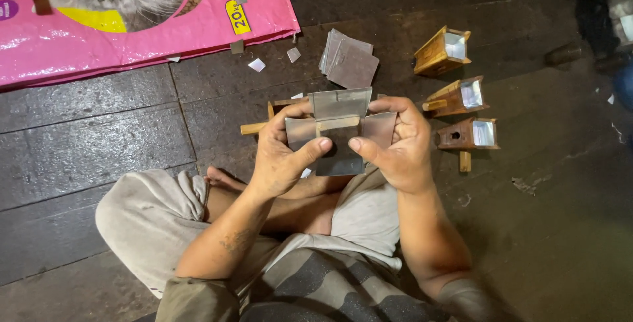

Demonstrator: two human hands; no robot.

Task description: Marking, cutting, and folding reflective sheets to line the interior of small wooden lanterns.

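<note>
I am pinching the thin metal sheet (339,127) over my lap, left hand (280,157) and right hand (399,147) closed on its flaps, judging it light, bendable, sharp-edged, just near the sheet stack (349,61).

Person wears light grey shorts (148,220), creased at the knee, and a top (330,289) with broad grey and dark camouflage-like bands. Both forearms are bare. Left forearm (231,239) carries a faint dark tattoo. Feet bare.

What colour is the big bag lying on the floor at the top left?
The bag is bright pink, with a grey cat picture and a yellow patch; the head view shows it.
</note>
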